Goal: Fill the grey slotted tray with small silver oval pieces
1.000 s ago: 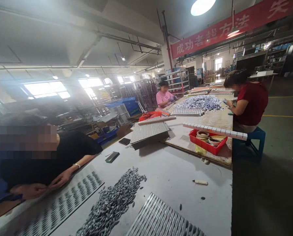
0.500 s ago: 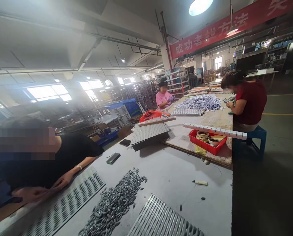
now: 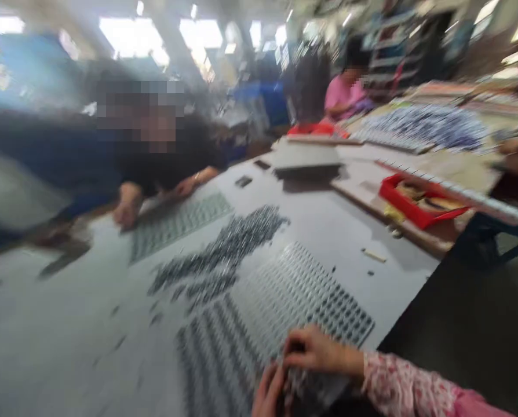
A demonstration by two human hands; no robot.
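Low in the view, my right hand (image 3: 313, 350) rests at the near edge of a panel with rows of small dark oval slots (image 3: 302, 289). Its fingers are curled, the thumb and fingertips close together; what they hold, if anything, is too blurred to name. Beside it my left hand (image 3: 270, 391) is cut off by the bottom edge, its fingers near the right fingertips and smeared. To their left lies a second panel with dark wavy rows (image 3: 219, 359). A heap of small grey oval pieces (image 3: 224, 243) spreads beyond the panels.
A person in black (image 3: 163, 156) works across the table at another slotted panel (image 3: 181, 226). A red tray (image 3: 415, 202) with rolls of tape stands at the right, near a stack of panels (image 3: 305, 159). A small knife-like tool (image 3: 374, 255) lies before it. The table's right edge drops to floor.
The view has swung down and left, so the table fills more of it. Both my hands and a pink patterned sleeve have come into sight. The person opposite has an arm raised slightly differently.
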